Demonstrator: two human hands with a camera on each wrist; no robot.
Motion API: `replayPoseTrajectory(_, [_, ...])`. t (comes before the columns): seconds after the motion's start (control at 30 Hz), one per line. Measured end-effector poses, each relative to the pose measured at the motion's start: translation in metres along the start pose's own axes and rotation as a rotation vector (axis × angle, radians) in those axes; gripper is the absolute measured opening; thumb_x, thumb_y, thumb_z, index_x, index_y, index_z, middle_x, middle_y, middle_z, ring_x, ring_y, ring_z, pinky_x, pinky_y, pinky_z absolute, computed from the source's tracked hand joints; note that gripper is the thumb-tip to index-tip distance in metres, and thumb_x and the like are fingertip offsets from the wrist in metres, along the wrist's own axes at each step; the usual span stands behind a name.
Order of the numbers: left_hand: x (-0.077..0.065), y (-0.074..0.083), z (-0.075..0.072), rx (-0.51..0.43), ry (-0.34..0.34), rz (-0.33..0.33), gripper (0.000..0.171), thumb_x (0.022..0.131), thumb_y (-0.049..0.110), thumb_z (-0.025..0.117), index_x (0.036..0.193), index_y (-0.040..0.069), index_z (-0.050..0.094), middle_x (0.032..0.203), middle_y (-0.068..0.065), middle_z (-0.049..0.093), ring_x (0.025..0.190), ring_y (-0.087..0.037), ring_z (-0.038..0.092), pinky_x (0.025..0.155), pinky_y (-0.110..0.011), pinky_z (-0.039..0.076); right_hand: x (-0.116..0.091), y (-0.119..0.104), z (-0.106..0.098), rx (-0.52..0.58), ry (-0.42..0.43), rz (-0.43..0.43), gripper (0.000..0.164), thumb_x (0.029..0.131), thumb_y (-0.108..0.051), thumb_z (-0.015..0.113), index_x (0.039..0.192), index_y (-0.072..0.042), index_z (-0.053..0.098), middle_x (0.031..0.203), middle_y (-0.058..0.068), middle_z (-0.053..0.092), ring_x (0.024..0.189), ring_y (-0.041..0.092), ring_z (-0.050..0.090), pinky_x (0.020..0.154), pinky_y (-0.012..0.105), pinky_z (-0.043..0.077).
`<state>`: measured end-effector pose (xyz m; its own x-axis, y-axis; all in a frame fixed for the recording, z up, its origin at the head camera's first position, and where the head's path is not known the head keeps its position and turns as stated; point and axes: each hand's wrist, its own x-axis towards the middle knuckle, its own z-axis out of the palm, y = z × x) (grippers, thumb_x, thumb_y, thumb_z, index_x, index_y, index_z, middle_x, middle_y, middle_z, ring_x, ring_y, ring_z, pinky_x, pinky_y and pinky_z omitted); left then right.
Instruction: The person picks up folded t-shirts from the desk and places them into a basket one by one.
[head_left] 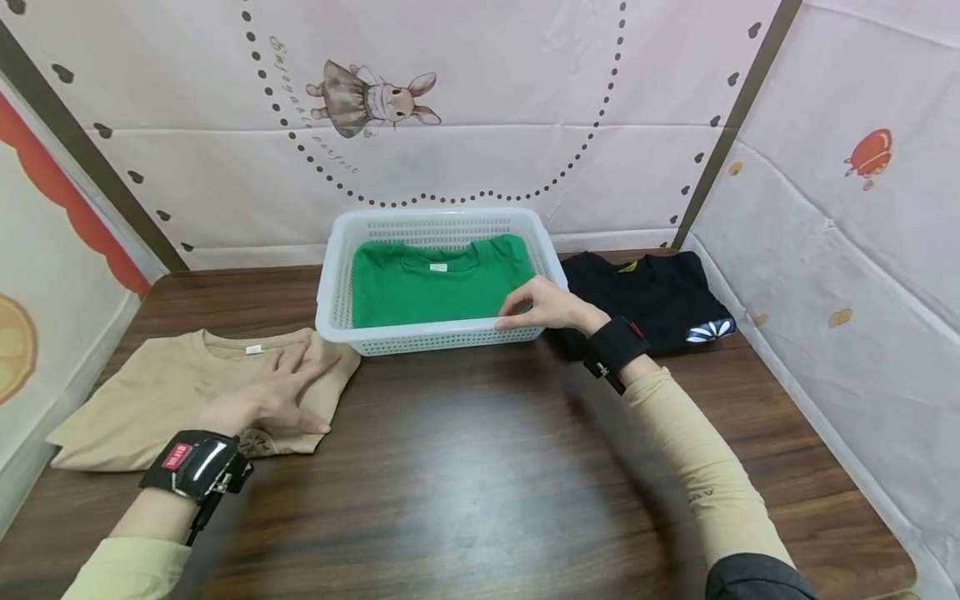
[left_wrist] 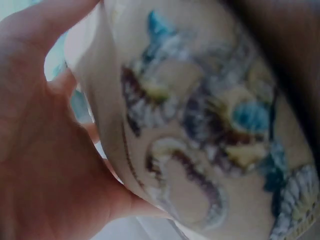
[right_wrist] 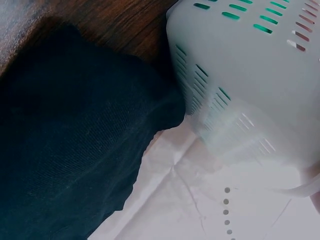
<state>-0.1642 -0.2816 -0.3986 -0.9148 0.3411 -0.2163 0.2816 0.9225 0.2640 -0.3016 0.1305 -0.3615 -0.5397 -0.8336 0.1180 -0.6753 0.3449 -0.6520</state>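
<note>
A folded beige T-shirt [head_left: 161, 375] lies on the left of the table, with a white neck label. My left hand [head_left: 273, 396] rests on its right part, fingers and thumb spread. In the left wrist view, the palm [left_wrist: 55, 145] is beside the shirt's shell-patterned print [left_wrist: 210, 120]. A white plastic basket [head_left: 420, 337] stands at the back middle and contains a folded green T-shirt [head_left: 442, 287]. At the basket's front right, my right hand [head_left: 547, 304] holds the rim between thumb and curled fingers. The right wrist view shows the basket's slotted wall [right_wrist: 240, 75], the hand mostly out of frame.
Right of the basket lies a folded black T-shirt [head_left: 645, 292] with a blue and white print, close to the basket's wall. The brown wooden table [head_left: 465, 467] meets pale printed cloth [head_left: 487, 158] at the back and sides.
</note>
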Motion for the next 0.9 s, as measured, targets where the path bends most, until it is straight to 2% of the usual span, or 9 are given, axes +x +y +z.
replayPoseTrajectory(0.17, [-0.001, 0.012, 0.007, -0.015, 0.005, 0.023, 0.104, 0.064, 0.052, 0.08, 0.147, 0.013, 0.03, 0.15, -0.037, 0.008, 0.127, -0.062, 0.016, 0.102, -0.074, 0.019, 0.001, -0.004, -0.001, 0.014, 0.004, 0.007, 0.011, 0.085, -0.016, 0.071, 0.091, -0.007, 0.075, 0.087, 0.008, 0.074, 0.082, 0.018, 0.065, 0.078, 0.034, 0.052])
replayPoseTrajectory(0.4, [-0.005, 0.037, 0.014, 0.008, -0.006, 0.002, 0.103, 0.065, 0.056, 0.078, 0.147, 0.013, 0.032, 0.15, -0.039, 0.008, 0.13, -0.064, 0.015, 0.103, -0.073, 0.019, 0.001, 0.002, -0.004, 0.0, 0.004, 0.014, 0.011, 0.084, -0.02, 0.072, 0.09, -0.011, 0.076, 0.086, 0.003, 0.074, 0.081, 0.012, 0.065, 0.076, 0.027, 0.053])
replayPoseTrajectory(0.57, [-0.009, 0.052, 0.017, 0.006, -0.002, -0.002, 0.102, 0.067, 0.056, 0.077, 0.148, 0.013, 0.032, 0.149, -0.04, 0.009, 0.128, -0.065, 0.017, 0.103, -0.072, 0.022, 0.001, 0.004, -0.005, -0.009, 0.011, 0.012, 0.011, 0.084, -0.021, 0.073, 0.09, -0.012, 0.076, 0.086, 0.002, 0.074, 0.082, 0.011, 0.066, 0.078, 0.028, 0.053])
replayPoseTrajectory(0.77, [-0.013, 0.066, 0.023, 0.048, 0.01, 0.028, 0.101, 0.066, 0.055, 0.077, 0.146, 0.011, 0.033, 0.146, -0.042, 0.017, 0.127, -0.065, 0.021, 0.103, -0.069, 0.024, 0.002, 0.005, -0.005, -0.008, 0.011, 0.016, 0.011, 0.084, -0.021, 0.072, 0.091, -0.012, 0.076, 0.086, 0.003, 0.074, 0.081, 0.011, 0.066, 0.078, 0.029, 0.054])
replayPoseTrajectory(0.9, [-0.015, 0.078, 0.026, 0.044, 0.002, 0.048, 0.102, 0.064, 0.055, 0.079, 0.145, 0.011, 0.036, 0.146, -0.042, 0.018, 0.128, -0.065, 0.02, 0.102, -0.07, 0.027, 0.002, 0.003, -0.005, -0.007, 0.011, 0.02, 0.012, 0.085, -0.021, 0.072, 0.091, -0.012, 0.076, 0.087, 0.003, 0.074, 0.081, 0.011, 0.065, 0.078, 0.029, 0.053])
